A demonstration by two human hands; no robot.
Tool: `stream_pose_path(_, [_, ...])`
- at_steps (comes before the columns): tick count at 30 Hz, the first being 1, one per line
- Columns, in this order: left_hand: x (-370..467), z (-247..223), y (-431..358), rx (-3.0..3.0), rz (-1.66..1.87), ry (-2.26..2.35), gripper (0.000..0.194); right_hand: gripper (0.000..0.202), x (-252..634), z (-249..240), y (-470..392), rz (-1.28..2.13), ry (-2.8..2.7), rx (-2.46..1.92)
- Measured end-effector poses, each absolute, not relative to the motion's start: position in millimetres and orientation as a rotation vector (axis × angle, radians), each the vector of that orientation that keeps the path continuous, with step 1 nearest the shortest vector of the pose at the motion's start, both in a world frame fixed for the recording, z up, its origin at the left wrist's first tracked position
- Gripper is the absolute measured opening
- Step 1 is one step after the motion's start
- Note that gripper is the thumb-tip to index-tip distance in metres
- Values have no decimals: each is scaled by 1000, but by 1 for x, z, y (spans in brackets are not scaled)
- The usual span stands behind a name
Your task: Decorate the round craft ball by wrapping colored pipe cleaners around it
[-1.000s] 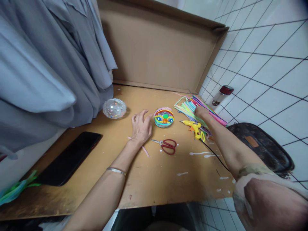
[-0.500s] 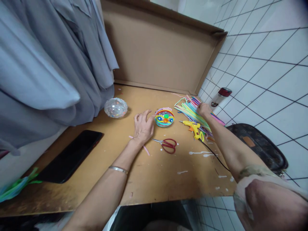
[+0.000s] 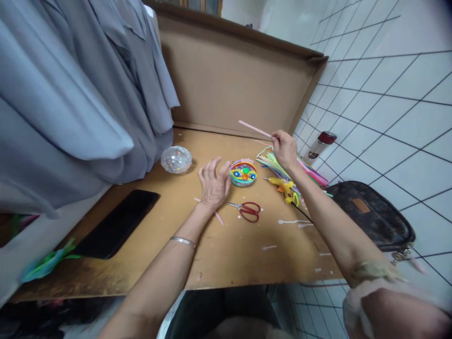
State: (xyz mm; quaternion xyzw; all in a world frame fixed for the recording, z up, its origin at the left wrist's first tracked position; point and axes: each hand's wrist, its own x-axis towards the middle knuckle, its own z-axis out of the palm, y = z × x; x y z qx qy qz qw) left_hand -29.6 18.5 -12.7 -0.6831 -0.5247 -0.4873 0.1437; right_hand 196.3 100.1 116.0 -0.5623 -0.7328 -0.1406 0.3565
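Pinched in my right hand (image 3: 285, 149) is a pale pink pipe cleaner (image 3: 254, 128), raised above a pile of coloured pipe cleaners (image 3: 273, 162). My left hand (image 3: 214, 183) rests on the table with fingers spread and nothing in them. Just right of it sits a small ball-shaped face (image 3: 243, 173) with blue eyes, an orange nose and coloured bands. Under my left wrist lies a pink strip (image 3: 219, 217), partly hidden. Red-handled scissors (image 3: 250, 211) lie in front of the face, and a yellow glue gun (image 3: 284, 187) lies to its right.
A clear ball (image 3: 176, 159) stands at left, near a black phone (image 3: 118, 223) and hanging grey cloth (image 3: 88, 94). A cardboard panel (image 3: 233, 75) rises behind. At right are a red-capped bottle (image 3: 322, 143) and a brown bag (image 3: 370, 212) by the tiled wall.
My right hand has lifted from the pile, drawing out a pink pipe cleaner and moving up and left. My left hand stays beside the face. The view has shifted slightly.
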Motion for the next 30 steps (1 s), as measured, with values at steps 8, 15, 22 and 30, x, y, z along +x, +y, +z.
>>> stream_pose_path(8, [-28,-6,9,-1969,-1388,-1514,34,27,109,58,6,-329,-2192,-1152])
stream_pose_path(15, [-47,-10,22,-2079,-1231,-1574,36,29,122,30,10,-401,-1957,-1161])
stream_pose_path(22, [-56,-20,32,-2082,-1220,-1618,38,29,140,21,14,-384,-1823,-1217])
stream_pose_path(30, [-58,-37,43,-2055,-1393,-1620,40,35,136,10,15,-483,-1741,-1222])
